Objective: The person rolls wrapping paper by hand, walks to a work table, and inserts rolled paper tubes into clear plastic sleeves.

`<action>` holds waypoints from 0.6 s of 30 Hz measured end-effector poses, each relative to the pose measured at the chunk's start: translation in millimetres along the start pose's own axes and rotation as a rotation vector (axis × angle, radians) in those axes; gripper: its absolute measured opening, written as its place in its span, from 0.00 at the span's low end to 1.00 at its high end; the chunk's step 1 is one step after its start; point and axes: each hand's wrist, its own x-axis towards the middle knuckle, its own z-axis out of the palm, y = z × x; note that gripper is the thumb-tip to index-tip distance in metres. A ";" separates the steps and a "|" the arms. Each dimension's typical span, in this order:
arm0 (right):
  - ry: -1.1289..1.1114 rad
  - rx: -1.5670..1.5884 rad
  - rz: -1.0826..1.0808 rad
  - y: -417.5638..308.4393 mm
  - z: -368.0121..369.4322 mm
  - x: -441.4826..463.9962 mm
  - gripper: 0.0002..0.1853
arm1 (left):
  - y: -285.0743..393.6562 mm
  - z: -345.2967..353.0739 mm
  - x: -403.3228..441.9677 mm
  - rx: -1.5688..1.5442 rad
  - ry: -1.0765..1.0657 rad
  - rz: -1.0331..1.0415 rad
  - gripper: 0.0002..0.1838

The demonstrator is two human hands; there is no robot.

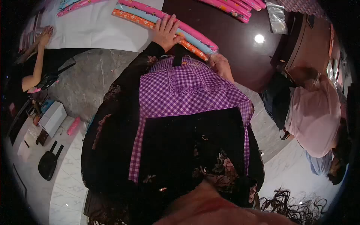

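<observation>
Pink, light blue and orange wrapping paper rolls (pixel 191 35) lie side by side at a slant across the table, and clear plastic film shows at their right end. My left hand (pixel 167 33) rests on top of them around the middle, with its fingers stretched out and slightly apart. At the right end of the rolls, my right hand (pixel 222 66) has its fingers closed around the clear film. Part of that hand's fingers is hidden. Below both hands is the purple checked apron (pixel 187 90) that I wear.
More pink rolls (pixel 228 8) lie at the table's far side, near a silvery plastic packet (pixel 277 18). A white sheet (pixel 97 28) covers the left part. Another person's arm (pixel 37 65) reaches in at left; a person in pink (pixel 315 116) is at right.
</observation>
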 end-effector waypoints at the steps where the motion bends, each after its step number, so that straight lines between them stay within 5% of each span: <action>1: -0.071 0.007 -0.083 13.8 -10.4 13.2 0.08 | -2.3 -0.6 0.4 0.024 -0.007 0.029 0.35; 9: 0.058 -0.078 -0.221 24.0 1.6 4.8 0.08 | 4.1 -5.4 6.7 -0.007 -0.077 -0.010 0.36; 14: 0.126 -0.283 -0.559 38.5 -0.9 13.3 0.08 | 2.6 1.0 6.4 -0.036 -0.095 -0.018 0.35; 18: 0.076 -0.268 -0.277 24.9 -6.9 9.4 0.09 | 2.8 -3.1 6.3 0.034 -0.200 -0.036 0.37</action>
